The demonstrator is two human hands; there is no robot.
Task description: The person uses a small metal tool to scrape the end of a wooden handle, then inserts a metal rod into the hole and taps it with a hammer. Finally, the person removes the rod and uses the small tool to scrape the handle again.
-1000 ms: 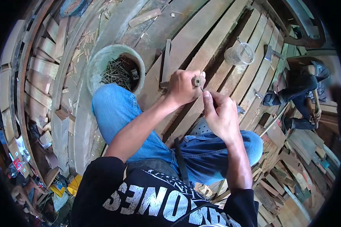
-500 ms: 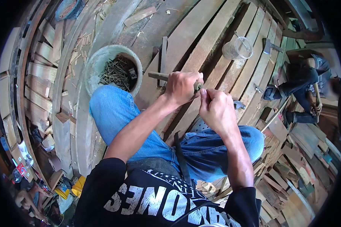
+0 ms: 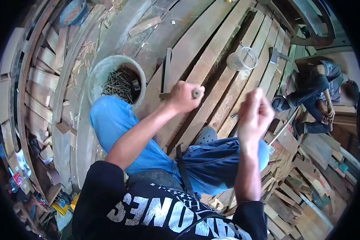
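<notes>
My left hand [image 3: 185, 97] is closed around a short wooden rod [image 3: 196, 93], whose round end faces me. The rest of the rod is mostly hidden by my fingers. My right hand [image 3: 255, 116] is raised to the right, apart from the rod, with its fingers curled closed. Whatever it may pinch is too small or hidden to make out. Left of my left hand, a round bucket [image 3: 93, 80] stands beside my knee, with many thin, nail-like pieces [image 3: 120, 84] inside. A curved metal piece [image 3: 234, 115] shows partly behind my right hand.
Long wooden planks [image 3: 212, 60] with gaps between them lie in front. A clear plastic tub [image 3: 238, 62] and a hatchet [image 3: 274, 55] rest on them. Another person [image 3: 322, 92] sits at the right. Wood offcuts [image 3: 308, 184] are heaped lower right; a blue basin [image 3: 74, 14] is upper left.
My right hand has moved away from the rod's end, to the right. My left hand still grips the rod and has turned it end-on. The view has shifted slightly.
</notes>
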